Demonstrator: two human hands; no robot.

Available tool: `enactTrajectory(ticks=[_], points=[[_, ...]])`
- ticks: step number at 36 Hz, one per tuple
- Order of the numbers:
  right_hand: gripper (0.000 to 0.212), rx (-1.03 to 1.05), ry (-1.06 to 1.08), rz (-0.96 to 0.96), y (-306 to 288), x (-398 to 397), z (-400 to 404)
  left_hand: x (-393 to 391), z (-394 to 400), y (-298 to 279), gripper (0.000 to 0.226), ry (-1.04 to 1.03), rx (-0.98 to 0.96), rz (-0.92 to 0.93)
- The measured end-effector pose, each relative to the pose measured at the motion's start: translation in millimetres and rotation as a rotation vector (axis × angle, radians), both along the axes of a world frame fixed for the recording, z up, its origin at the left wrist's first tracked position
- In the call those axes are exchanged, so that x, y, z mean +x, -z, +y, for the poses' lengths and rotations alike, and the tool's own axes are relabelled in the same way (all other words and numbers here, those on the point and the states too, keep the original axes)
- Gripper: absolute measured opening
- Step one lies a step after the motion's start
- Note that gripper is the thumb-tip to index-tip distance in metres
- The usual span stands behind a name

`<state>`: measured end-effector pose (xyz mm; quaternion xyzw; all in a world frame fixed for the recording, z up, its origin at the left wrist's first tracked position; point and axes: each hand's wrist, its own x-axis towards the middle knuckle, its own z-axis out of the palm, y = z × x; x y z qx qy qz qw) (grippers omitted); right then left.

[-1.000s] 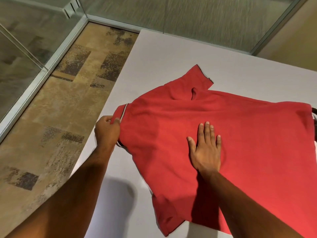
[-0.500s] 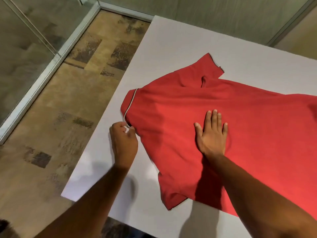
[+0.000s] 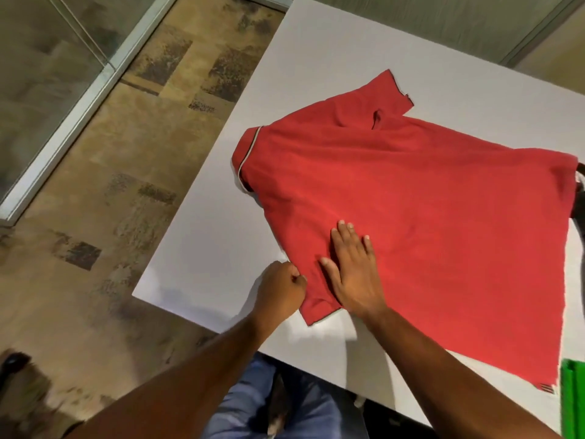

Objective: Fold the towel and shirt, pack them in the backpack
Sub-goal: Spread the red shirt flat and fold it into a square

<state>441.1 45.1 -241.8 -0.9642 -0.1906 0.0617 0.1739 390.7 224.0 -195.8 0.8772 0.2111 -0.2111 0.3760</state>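
Note:
A red polo shirt lies spread over the white table, its collar toward the left edge and one sleeve pointing to the far side. My left hand is curled at the shirt's near sleeve and pinches its edge. My right hand lies flat, fingers straight, pressing the cloth just right of that sleeve. A green thing, cut off by the frame, shows at the lower right corner. A dark object peeks out past the shirt's right edge.
The table's left corner is close to my left hand, with patterned carpet floor beyond it. Glass walls with metal frames run along the left and the far side. My jeans show below the table's near edge.
My left hand left the collar and came down to the near sleeve, where it now pinches the edge. My right hand slid nearer and leftward on the cloth.

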Motion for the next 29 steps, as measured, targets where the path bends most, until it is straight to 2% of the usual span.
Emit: enactTrajectory(ticks=[4, 6, 8, 9, 10, 13, 18, 19, 21, 22, 25, 29], points=[[0.07, -0.046, 0.017, 0.051, 6.2, -21.1, -0.5, -0.3, -5.2, -11.8, 0.031, -0.087, -0.134, 0.011], [0.07, -0.05, 0.064, 0.061, 6.9, -23.6, -1.4, -2.4, -7.0, -16.9, 0.02, -0.27, -0.401, 0.051], [0.071, -0.045, 0.098, 0.078, 6.6, -23.9, -2.0, -4.6, -10.7, -21.0, 0.014, -0.578, -0.809, 0.14], [0.071, -0.037, 0.105, 0.089, 6.7, -23.8, -2.5, -4.8, -12.3, -22.1, 0.016, -0.708, -0.944, 0.173], [0.07, -0.026, 0.106, 0.102, 7.3, -23.7, -3.0, -4.2, -14.4, -21.3, 0.02, -0.78, -0.99, 0.19], [0.067, 0.002, 0.093, 0.124, 10.8, -22.3, -5.7, -1.3, -23.8, -21.8, 0.022, -0.825, -0.943, 0.2], [0.065, 0.064, 0.077, 0.156, 13.3, -18.7, -12.0, 3.1, -39.4, -28.1, 0.012, -0.675, -0.76, 0.201], [0.073, 0.08, 0.061, 0.159, 12.8, -19.0, -13.7, 5.2, -41.7, -29.1, 0.011, -0.637, -0.718, 0.19], [0.101, 0.096, 0.023, 0.182, 11.1, -19.4, -16.5, 9.6, -46.5, -30.4, 0.006, -0.576, -0.675, 0.155], [0.107, 0.087, 0.018, 0.19, 10.8, -18.8, -16.7, 11.5, -48.9, -30.6, 0.006, -0.559, -0.675, 0.125], [0.101, 0.07, 0.037, 0.182, 11.2, -17.2, -16.6, 15.6, -55.7, -30.1, 0.01, -0.536, -0.691, 0.062], [0.097, 0.119, 0.039, 0.227, 7.8, -18.1, -16.2, 16.4, -57.3, -27.3, 0.018, -0.525, -0.552, 0.008]])
